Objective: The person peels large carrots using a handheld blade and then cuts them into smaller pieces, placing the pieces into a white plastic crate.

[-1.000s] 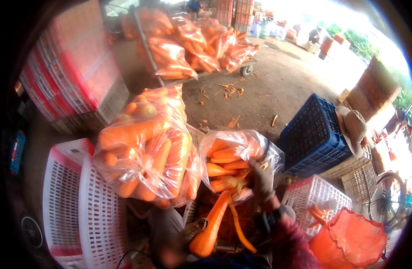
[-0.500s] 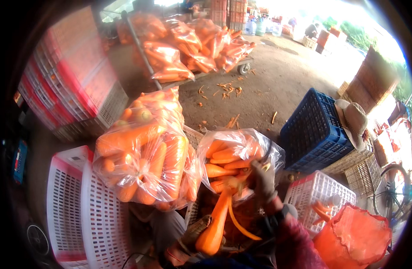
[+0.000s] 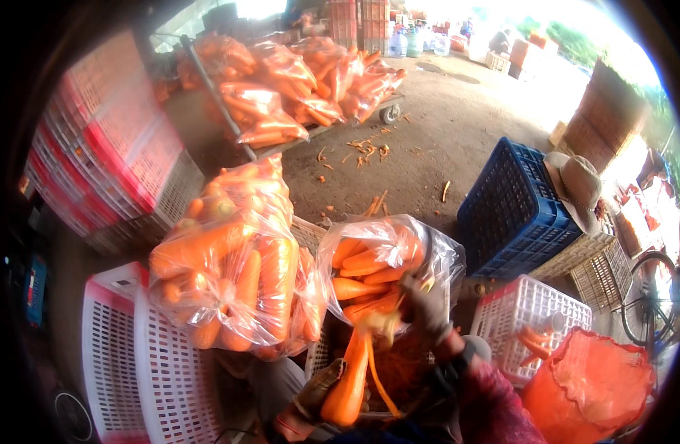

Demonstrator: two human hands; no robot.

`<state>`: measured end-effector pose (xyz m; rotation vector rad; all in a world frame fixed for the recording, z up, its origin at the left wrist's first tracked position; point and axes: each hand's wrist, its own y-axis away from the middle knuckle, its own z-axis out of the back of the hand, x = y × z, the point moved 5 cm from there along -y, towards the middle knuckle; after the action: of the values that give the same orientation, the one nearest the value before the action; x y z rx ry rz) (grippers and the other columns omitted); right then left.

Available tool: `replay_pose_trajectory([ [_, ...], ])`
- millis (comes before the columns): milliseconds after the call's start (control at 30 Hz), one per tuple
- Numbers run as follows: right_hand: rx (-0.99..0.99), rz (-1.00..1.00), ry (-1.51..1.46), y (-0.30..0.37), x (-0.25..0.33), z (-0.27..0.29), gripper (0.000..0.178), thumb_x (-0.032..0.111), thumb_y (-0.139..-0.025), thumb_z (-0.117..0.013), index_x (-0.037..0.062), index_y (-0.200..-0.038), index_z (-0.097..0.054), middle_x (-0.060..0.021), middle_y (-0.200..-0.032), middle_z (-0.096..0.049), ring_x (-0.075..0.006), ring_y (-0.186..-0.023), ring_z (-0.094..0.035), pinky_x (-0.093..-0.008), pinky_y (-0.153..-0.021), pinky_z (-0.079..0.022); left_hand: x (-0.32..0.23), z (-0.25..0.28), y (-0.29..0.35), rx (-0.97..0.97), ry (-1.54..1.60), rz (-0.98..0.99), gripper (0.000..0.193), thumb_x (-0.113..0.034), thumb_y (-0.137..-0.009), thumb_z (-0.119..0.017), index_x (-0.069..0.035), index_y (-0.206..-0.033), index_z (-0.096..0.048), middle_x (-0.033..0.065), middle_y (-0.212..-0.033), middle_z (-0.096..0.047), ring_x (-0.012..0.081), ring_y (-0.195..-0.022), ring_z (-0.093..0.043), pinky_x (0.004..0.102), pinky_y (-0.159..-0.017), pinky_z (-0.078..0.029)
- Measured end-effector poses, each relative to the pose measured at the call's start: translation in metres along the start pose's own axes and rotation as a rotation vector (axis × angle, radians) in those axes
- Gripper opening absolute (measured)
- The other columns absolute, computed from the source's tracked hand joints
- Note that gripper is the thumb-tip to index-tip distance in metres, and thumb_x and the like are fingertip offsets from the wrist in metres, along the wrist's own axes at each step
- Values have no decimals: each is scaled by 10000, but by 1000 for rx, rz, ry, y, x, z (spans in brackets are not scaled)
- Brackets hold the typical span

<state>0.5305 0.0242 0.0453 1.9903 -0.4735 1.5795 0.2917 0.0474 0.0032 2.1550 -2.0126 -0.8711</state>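
My left hand (image 3: 319, 392), in a dirty work glove, is closed round a large carrot (image 3: 345, 399) at the lower middle. The carrot tilts up and away from me. From its far part a long thin strip of peel (image 3: 382, 381) hangs down. My gloved right hand (image 3: 429, 309) is closed beside the carrot's far end, over the near edge of an open clear bag of carrots (image 3: 369, 270). A blurred pale yellow thing (image 3: 384, 324) shows between this hand and the carrot; its kind is unclear, and what the fingers grip is hidden.
A full bag of carrots (image 3: 243, 274) stands left, beside white crates (image 3: 173, 362). Right are a blue crate (image 3: 514, 211) with a hat (image 3: 577, 185), a white crate (image 3: 528, 322) and a red mesh sack (image 3: 588, 388). Behind, a cart (image 3: 325, 132) carries bagged carrots; peel scraps (image 3: 366, 152) lie on the floor.
The carrot stands slightly steeper, and the peel strip hangs more nearly straight down. My right hand has shifted a little left and down. The whole view has shifted slightly.
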Motion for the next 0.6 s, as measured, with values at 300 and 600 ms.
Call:
replay_pose_trajectory([
  [300, 169, 79, -216, 57, 11, -45, 197, 49, -730, -674, 39, -867, -533, -46, -795, -567, -122, -690, -577, -265, -593, -503, -4, 10, -27, -29, 111, -76, 451, -377, -921, -481, -1, -1171, -491, 151, -1012, -604, 269, -906, -600, 361, -790, -499],
  [600, -345, 131, -202, -28, 19, 34, 182, 184, -830, -610, 46, -891, -509, -27, -599, -528, -122, -448, -532, -227, -394, -411, 2, -19, 18, -3, -143, 15, 445, -387, -911, -496, -20, -1162, -495, 150, -987, -604, 266, -851, -610, 368, -756, -511],
])
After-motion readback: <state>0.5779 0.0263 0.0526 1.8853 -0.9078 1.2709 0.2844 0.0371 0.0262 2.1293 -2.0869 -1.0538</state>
